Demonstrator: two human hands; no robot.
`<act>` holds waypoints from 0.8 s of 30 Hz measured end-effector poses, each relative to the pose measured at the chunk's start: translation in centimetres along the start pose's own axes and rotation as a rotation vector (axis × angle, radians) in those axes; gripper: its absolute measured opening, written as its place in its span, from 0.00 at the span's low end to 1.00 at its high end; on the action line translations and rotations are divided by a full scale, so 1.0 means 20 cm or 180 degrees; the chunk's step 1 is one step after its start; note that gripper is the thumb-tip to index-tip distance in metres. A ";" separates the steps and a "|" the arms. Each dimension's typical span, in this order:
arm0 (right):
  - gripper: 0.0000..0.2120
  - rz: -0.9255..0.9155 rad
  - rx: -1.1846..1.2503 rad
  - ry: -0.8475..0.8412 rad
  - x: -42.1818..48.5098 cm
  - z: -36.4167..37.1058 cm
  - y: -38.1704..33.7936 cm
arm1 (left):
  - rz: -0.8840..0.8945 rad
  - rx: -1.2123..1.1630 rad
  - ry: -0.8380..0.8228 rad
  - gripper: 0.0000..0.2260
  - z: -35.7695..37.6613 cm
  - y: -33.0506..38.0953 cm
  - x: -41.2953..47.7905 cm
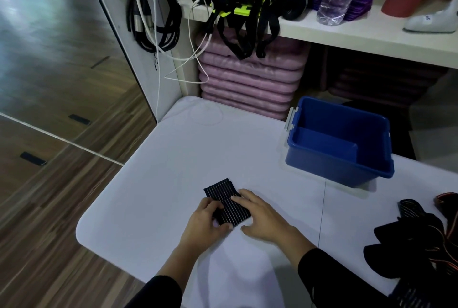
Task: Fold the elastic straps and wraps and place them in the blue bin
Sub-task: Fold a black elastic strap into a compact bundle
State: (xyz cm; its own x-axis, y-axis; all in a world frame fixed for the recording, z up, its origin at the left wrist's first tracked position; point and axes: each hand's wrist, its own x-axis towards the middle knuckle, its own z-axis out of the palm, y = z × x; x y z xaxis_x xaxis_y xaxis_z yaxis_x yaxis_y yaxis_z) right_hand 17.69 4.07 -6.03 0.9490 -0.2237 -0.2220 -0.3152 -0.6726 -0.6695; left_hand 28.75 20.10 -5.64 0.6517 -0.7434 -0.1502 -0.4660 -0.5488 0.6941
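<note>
Folding one striped wrap [226, 204]: left hand [205, 219] pinches it, right hand [262, 218] presses it flat-fingered; blue bin [334, 171] seems empty, pile [409, 238] at lower right waits.

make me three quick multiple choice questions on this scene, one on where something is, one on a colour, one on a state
1. Where does the blue bin stand?
A. on the wooden floor
B. on the white table, toward its far right
C. hung on the wall

2. What colour are the stacked cushions under the shelf?
A. green
B. pink
C. orange

3. How does the striped wrap lie?
A. flat on the table, held down
B. hanging from the shelf
C. inside the bin

Answers:
1 B, its base rests on the tabletop.
2 B, every cushion looks pink.
3 A, the left hand holds its edge and the right hand presses it down.
</note>
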 end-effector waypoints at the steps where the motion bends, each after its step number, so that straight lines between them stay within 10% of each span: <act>1: 0.34 -0.0012 -0.0017 -0.0006 0.00 0.00 0.01 | 0.0025 0.0036 -0.0087 0.22 0.00 0.00 0.00; 9: 0.14 0.0529 0.0735 0.0400 0.04 0.03 -0.04 | -0.0642 -0.0696 0.0452 0.13 0.07 0.05 0.02; 24: 0.35 0.0951 0.1294 0.0253 0.08 0.02 -0.10 | -0.1190 -0.1082 0.0282 0.26 0.05 0.07 0.05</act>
State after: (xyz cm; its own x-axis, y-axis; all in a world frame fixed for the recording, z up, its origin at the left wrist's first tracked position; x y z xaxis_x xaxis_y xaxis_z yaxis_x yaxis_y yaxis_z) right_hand 19.91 5.31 -5.39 0.8095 -0.4280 -0.4018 -0.5321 -0.2457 -0.8103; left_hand 28.16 18.22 -5.54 0.7916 -0.4768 -0.3820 0.0201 -0.6046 0.7963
